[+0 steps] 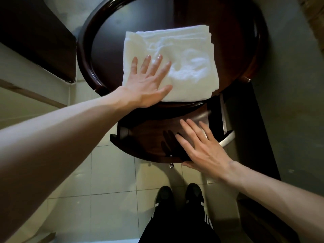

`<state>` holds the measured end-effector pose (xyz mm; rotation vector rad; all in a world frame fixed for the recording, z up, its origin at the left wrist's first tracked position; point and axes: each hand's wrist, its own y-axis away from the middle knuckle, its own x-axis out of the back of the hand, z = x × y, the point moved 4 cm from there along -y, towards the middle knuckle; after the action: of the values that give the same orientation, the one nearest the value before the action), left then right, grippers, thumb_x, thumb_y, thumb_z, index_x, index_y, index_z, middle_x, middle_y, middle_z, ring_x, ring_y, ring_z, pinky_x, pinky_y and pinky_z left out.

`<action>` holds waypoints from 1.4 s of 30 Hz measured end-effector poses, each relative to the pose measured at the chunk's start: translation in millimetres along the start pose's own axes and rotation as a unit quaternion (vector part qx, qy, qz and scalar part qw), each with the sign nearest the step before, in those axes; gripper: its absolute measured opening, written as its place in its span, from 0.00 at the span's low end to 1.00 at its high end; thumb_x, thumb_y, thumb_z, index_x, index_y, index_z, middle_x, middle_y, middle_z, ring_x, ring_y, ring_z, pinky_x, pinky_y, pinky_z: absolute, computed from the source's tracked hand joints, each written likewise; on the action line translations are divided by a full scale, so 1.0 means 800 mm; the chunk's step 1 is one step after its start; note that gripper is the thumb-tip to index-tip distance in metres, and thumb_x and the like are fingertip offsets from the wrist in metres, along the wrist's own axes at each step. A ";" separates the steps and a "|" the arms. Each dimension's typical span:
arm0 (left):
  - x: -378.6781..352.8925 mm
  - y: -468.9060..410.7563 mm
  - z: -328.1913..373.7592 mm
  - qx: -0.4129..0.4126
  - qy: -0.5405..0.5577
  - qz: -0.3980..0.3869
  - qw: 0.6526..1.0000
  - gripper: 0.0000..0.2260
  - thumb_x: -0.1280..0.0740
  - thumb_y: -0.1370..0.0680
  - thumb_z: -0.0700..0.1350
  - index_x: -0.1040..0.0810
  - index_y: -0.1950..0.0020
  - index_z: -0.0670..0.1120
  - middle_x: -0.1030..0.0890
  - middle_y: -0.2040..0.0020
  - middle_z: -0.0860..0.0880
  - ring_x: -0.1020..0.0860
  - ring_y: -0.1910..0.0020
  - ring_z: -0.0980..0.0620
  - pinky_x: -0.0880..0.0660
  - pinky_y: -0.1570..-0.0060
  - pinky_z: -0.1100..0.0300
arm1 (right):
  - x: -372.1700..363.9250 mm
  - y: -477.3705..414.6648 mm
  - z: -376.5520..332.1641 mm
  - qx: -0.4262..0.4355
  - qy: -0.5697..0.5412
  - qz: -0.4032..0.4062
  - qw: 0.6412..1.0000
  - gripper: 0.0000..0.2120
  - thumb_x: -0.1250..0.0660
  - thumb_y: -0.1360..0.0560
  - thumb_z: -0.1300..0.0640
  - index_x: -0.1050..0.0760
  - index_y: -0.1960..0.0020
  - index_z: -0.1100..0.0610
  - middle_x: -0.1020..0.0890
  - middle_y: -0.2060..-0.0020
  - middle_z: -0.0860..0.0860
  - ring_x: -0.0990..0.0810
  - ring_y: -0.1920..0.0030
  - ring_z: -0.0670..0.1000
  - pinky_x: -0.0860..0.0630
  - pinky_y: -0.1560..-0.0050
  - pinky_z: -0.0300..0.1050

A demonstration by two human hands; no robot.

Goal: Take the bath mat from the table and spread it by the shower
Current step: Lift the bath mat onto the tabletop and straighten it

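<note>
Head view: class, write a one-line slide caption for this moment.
Left hand flat on the folded white bath mat on the round dark table; right hand open over the pulled-out drawer.

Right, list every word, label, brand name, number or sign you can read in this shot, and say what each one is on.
None: no readable text anywhere in the head view.
Folded white bath mat: plain, no tag or print showing.
Dark round table and its open drawer: no label.
Trousers: white side stripes only, no lettering or logo visible.
Black shoes: no marking legible.
</note>
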<state>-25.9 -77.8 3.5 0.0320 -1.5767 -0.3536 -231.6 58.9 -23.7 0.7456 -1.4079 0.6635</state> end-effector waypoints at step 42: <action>0.000 0.003 0.009 -0.003 0.002 0.026 1.000 0.32 0.60 0.24 0.66 0.60 0.22 0.57 0.59 0.20 0.50 0.62 0.23 0.46 0.71 0.29 0.43 | 0.012 -0.130 0.069 -0.109 0.172 0.181 0.962 0.31 0.38 0.28 0.61 0.42 0.27 0.61 0.34 0.30 0.65 0.34 0.31 0.66 0.36 0.35 0.65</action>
<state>-32.8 -73.8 4.2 -0.0120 -1.5689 -0.3171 -183.0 -49.1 -19.6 0.1822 -1.2754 0.8581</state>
